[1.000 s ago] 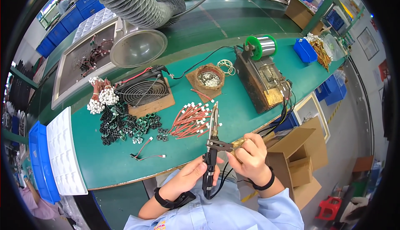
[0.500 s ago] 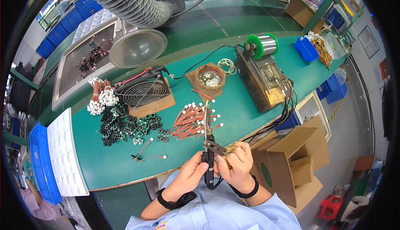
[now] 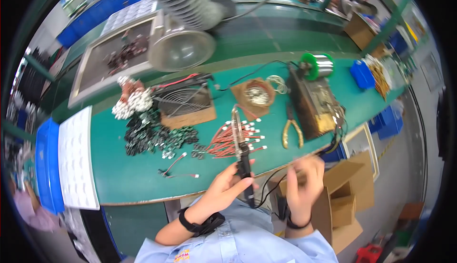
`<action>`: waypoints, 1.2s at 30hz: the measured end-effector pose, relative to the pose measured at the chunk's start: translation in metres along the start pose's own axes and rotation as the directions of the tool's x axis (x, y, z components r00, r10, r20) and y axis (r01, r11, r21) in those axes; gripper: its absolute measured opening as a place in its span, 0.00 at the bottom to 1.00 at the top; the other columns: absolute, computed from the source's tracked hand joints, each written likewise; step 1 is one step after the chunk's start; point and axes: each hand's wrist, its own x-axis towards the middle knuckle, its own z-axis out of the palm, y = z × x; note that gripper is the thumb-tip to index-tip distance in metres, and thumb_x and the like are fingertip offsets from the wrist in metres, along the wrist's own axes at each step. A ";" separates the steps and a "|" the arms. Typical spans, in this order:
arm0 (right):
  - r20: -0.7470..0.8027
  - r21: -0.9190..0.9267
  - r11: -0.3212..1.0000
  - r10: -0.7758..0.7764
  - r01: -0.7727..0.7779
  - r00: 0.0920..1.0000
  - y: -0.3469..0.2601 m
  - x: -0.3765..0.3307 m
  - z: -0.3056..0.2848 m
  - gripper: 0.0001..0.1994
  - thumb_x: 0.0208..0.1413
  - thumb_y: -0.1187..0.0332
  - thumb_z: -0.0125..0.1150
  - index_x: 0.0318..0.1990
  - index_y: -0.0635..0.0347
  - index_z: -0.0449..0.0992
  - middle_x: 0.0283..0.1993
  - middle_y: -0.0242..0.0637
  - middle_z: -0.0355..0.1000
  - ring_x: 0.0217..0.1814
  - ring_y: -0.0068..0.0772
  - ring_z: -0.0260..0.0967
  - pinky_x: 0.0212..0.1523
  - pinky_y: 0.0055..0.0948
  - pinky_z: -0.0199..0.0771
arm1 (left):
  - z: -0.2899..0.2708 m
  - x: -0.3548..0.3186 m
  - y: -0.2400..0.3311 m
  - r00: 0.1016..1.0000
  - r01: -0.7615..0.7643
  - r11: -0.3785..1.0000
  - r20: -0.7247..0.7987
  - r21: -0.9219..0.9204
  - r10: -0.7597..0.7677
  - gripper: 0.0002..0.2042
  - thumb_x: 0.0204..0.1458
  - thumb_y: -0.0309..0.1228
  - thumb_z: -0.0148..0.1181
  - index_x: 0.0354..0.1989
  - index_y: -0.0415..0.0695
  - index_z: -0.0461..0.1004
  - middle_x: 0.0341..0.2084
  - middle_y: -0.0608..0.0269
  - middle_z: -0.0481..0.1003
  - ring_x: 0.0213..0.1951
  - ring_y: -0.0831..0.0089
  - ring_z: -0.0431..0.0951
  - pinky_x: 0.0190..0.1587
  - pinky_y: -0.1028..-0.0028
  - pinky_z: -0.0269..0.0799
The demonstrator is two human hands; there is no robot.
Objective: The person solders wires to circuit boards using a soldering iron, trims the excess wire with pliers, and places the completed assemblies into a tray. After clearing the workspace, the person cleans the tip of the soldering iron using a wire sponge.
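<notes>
In my left hand (image 3: 228, 185) is a soldering iron (image 3: 244, 165), its black handle gripped and its metal barrel pointing away over the bench. The iron's tip lies beyond a pile of red wires with white connectors (image 3: 228, 141). My right hand (image 3: 307, 187) is near the bench's front edge, blurred, with thumb and fingers apart and nothing visible in it. Pliers with yellow handles (image 3: 285, 137) lie on the bench beyond that hand, beside a soldering station (image 3: 309, 103) topped by a solder wire spool (image 3: 324, 66).
Dark small parts (image 3: 143, 137) are heaped at left, near a fan grille (image 3: 185, 102) and wire bundles (image 3: 131, 99). A round dish of solder bits (image 3: 257, 93) sits behind the red wires. An extraction hood (image 3: 183, 51) hangs above. Cardboard boxes (image 3: 354, 182) stand at right below the bench.
The pliers, held at the iron by my right hand before, now lie on the bench at right. My right hand has moved right, away from the iron. The view has shifted.
</notes>
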 end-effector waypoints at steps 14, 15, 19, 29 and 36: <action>-0.145 0.715 0.689 0.314 -0.120 0.938 -0.006 -0.063 0.062 0.29 0.52 0.53 0.56 0.56 0.62 0.58 0.35 0.38 0.65 0.40 0.33 0.64 0.43 0.32 0.66 | 0.032 0.013 -0.007 0.988 -0.150 0.930 0.091 0.337 0.126 0.21 0.52 0.27 0.55 0.55 0.39 0.61 0.40 0.59 0.68 0.40 0.70 0.72 0.47 0.72 0.65; -0.137 0.715 0.688 0.314 -0.126 0.939 -0.003 -0.064 0.061 0.29 0.52 0.53 0.56 0.56 0.62 0.58 0.35 0.38 0.65 0.40 0.33 0.64 0.43 0.32 0.66 | 0.031 0.009 -0.004 0.989 -0.146 0.931 0.084 0.333 0.125 0.21 0.52 0.27 0.55 0.55 0.39 0.61 0.40 0.59 0.68 0.40 0.70 0.72 0.47 0.72 0.65; -0.129 0.752 0.640 0.378 -0.158 0.917 0.006 -0.064 0.060 0.31 0.54 0.49 0.48 0.57 0.67 0.58 0.40 0.44 0.68 0.42 0.36 0.67 0.45 0.29 0.65 | 0.006 -0.034 0.026 0.958 -0.258 0.741 0.066 0.620 0.279 0.16 0.53 0.27 0.53 0.50 0.39 0.66 0.39 0.57 0.68 0.38 0.63 0.72 0.44 0.70 0.66; -0.212 0.691 0.722 0.261 -0.045 0.942 -0.011 -0.038 0.065 0.23 0.50 0.52 0.58 0.46 0.55 0.60 0.35 0.36 0.60 0.33 0.27 0.58 0.33 0.21 0.57 | -0.104 -0.106 0.052 0.701 0.234 0.448 -0.469 0.863 0.538 0.16 0.46 0.22 0.55 0.46 0.39 0.70 0.41 0.55 0.69 0.42 0.66 0.69 0.46 0.72 0.62; -0.181 0.686 0.724 0.274 -0.078 0.945 -0.023 -0.039 0.062 0.21 0.49 0.56 0.61 0.42 0.52 0.58 0.34 0.35 0.55 0.29 0.26 0.57 0.28 0.20 0.55 | -0.110 -0.096 0.050 0.797 0.261 0.300 -0.380 0.918 0.469 0.15 0.46 0.26 0.58 0.44 0.40 0.70 0.43 0.58 0.69 0.43 0.66 0.69 0.51 0.69 0.57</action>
